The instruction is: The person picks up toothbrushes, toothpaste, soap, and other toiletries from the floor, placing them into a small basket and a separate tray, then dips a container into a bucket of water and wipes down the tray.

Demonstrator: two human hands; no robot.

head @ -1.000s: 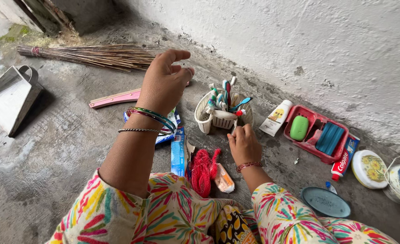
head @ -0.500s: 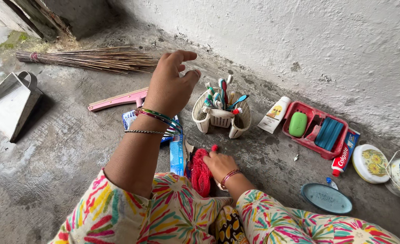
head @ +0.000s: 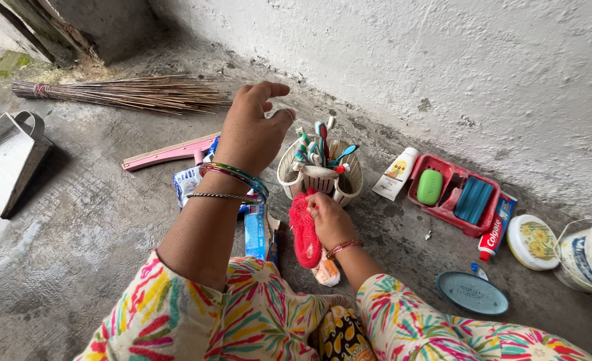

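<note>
My left hand (head: 252,130) is raised above the floor, fingers loosely curled, holding nothing that I can see. It hovers just left of a small white basket (head: 309,180) filled with several toothbrushes and tubes. My right hand (head: 329,217) is low in front of the basket, gripping a red mesh scrubber (head: 304,230) that hangs down towards my lap. Blue and white packets (head: 256,230) lie on the concrete under my left forearm.
A red tray (head: 446,200) holds a green soap and a blue bar. Around it lie a white tube (head: 396,174), a toothpaste box (head: 496,227), a round tin (head: 532,242), a blue lid (head: 472,293) and a white bucket (head: 590,257). A pink stick (head: 166,152), broom (head: 122,93) and dustpan (head: 5,160) are at the left.
My right hand came back from the basket towards my lap, took hold of the red mesh scrubber and has now lifted it up to the basket's front. My left hand stayed raised.
</note>
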